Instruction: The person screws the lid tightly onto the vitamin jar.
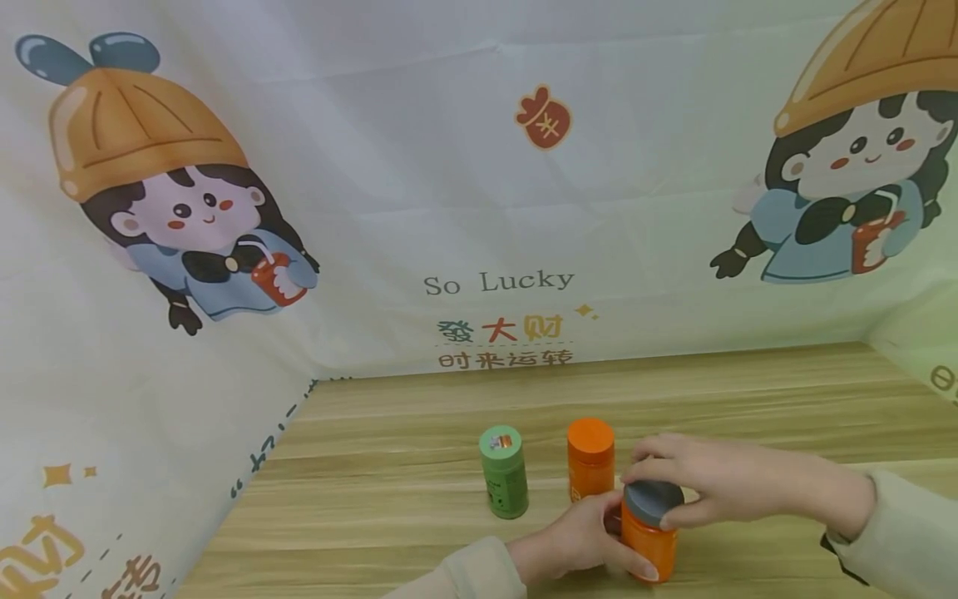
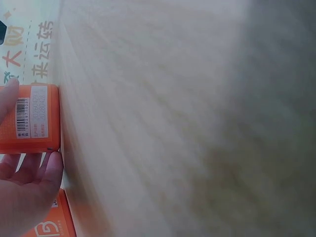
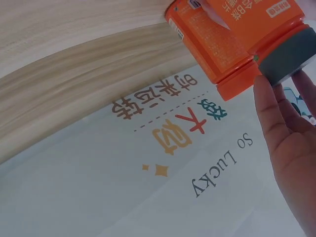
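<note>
An orange bottle with a dark grey cap point(image 1: 649, 545) stands upright on the table at the front right. My left hand point(image 1: 576, 537) grips its body low down, thumb across the front. From the right, my right hand point(image 1: 696, 478) holds the grey cap point(image 1: 653, 502) between thumb and fingers. In the left wrist view the bottle's side point(image 2: 32, 118) shows a barcode label, with the fingers point(image 2: 42, 173) beneath. The right wrist view shows fingertips at the edge of the cap point(image 3: 289, 54). Just behind stands a second orange bottle point(image 1: 591, 449) with an orange cap, partly hidden by my left hand.
A green bottle point(image 1: 504, 470) with a green lid stands to the left of the orange ones. The wood-grain table point(image 1: 359, 466) ends at a printed cloth backdrop point(image 1: 374, 249), which also rises on the left and right sides.
</note>
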`<state>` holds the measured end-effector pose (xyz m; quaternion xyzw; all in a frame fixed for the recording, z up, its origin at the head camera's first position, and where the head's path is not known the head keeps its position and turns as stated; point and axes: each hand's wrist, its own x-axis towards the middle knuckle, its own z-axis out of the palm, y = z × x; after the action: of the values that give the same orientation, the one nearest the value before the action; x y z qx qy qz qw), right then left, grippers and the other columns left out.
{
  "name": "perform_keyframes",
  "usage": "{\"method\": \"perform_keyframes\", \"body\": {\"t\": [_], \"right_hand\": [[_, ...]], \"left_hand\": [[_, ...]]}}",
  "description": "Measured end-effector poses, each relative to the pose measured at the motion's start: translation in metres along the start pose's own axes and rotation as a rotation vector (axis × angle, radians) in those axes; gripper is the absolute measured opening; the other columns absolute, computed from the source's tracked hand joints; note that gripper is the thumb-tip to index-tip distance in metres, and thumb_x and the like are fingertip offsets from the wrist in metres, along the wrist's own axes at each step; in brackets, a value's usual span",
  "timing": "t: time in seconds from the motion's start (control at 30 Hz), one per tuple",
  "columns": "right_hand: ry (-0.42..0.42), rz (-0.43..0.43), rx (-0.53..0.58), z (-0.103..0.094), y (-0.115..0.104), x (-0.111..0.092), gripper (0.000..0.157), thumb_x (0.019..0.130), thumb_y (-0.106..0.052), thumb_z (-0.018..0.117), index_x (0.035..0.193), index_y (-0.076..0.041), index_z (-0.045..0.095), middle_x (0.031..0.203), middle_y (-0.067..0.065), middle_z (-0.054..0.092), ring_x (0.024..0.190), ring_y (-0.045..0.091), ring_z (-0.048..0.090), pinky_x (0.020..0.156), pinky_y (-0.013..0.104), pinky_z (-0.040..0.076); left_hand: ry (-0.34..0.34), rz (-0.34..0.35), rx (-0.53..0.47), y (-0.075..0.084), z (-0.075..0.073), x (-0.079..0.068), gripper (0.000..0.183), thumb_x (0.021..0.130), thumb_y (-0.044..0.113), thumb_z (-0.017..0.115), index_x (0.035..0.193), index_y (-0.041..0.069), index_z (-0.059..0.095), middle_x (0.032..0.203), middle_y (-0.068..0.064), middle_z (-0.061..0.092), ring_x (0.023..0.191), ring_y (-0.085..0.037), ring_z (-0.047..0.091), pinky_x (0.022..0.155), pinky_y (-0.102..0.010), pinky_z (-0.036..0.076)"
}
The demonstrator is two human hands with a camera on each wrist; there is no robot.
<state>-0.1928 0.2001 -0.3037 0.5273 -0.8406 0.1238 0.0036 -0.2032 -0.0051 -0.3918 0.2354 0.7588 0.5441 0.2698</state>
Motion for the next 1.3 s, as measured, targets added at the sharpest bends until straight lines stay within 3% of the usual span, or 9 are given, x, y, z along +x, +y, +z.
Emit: {"method": "perform_keyframes", "body": {"t": [0.2,0.37,0.5,0.67,0.87,1.0,1.17,1.3], "right_hand": [[0.018,-0.015,-0.050,0.002,0.000,0.002,0.038,0.090,-0.036,0.055,0.120,-0.013,0.054,0.114,0.001,0.051,0.094,0.010,0.052,0.072,0.024,0.049],[0.067,-0.094,-0.097,0.002,-0.001,0.002,0.035,0.086,-0.024,0.064,0.119,-0.017,0.055,0.113,-0.003,0.050,0.094,0.008,0.049,0.073,0.023,0.048],[0.083,-0.135,-0.075,0.001,-0.001,0.002,0.039,0.082,-0.015,0.066,0.120,-0.020,0.055,0.114,-0.006,0.049,0.094,0.006,0.046,0.074,0.021,0.046],[0.067,-0.122,-0.041,0.001,0.000,0.001,0.037,0.085,-0.016,0.064,0.121,-0.019,0.054,0.116,-0.004,0.050,0.096,0.007,0.046,0.074,0.022,0.046],[0.063,-0.033,-0.068,0.003,-0.001,0.002,0.035,0.090,-0.033,0.057,0.120,-0.015,0.055,0.114,0.002,0.052,0.095,0.011,0.051,0.073,0.025,0.049],[0.083,0.035,-0.059,0.004,-0.004,0.005,0.036,0.088,-0.039,0.059,0.113,-0.013,0.057,0.104,-0.002,0.052,0.084,0.004,0.050,0.066,0.020,0.047],[0.057,0.202,-0.004,0.004,-0.010,0.011,0.043,0.084,-0.047,0.060,0.106,-0.010,0.058,0.091,-0.007,0.048,0.069,-0.002,0.043,0.056,0.016,0.041],[0.069,0.330,-0.012,0.007,-0.015,0.018,0.041,0.081,-0.052,0.061,0.091,-0.012,0.055,0.078,-0.009,0.046,0.058,-0.001,0.039,0.048,0.016,0.036]], "left_hand": [[0.006,-0.005,0.013,0.000,-0.001,0.000,0.053,0.072,0.000,0.075,0.118,0.019,0.057,0.102,0.010,0.064,0.086,-0.002,0.057,0.080,-0.020,0.046],[0.003,-0.011,0.028,0.000,-0.001,0.001,0.053,0.072,0.001,0.075,0.118,0.019,0.057,0.102,0.011,0.063,0.086,-0.002,0.057,0.080,-0.021,0.046],[0.008,-0.015,0.034,0.000,-0.001,0.001,0.052,0.071,0.002,0.076,0.117,0.020,0.058,0.102,0.011,0.063,0.086,-0.002,0.057,0.080,-0.022,0.046],[0.001,-0.020,0.027,-0.001,-0.001,0.002,0.051,0.072,0.003,0.076,0.117,0.020,0.058,0.101,0.011,0.063,0.086,-0.002,0.057,0.081,-0.022,0.046],[-0.002,-0.010,0.025,0.000,-0.001,0.002,0.051,0.072,0.003,0.076,0.117,0.020,0.057,0.101,0.012,0.063,0.085,-0.002,0.057,0.080,-0.020,0.046],[0.002,0.003,0.013,0.000,0.000,0.001,0.051,0.072,0.000,0.075,0.116,0.019,0.058,0.101,0.011,0.064,0.084,-0.001,0.057,0.079,-0.019,0.046],[0.004,0.013,-0.003,0.000,0.001,0.000,0.051,0.071,-0.003,0.074,0.115,0.017,0.059,0.100,0.010,0.065,0.085,-0.002,0.058,0.078,-0.018,0.046],[0.010,0.015,-0.011,0.000,0.001,-0.001,0.050,0.071,-0.003,0.074,0.114,0.017,0.060,0.100,0.009,0.065,0.084,-0.001,0.059,0.076,-0.018,0.046]]}}
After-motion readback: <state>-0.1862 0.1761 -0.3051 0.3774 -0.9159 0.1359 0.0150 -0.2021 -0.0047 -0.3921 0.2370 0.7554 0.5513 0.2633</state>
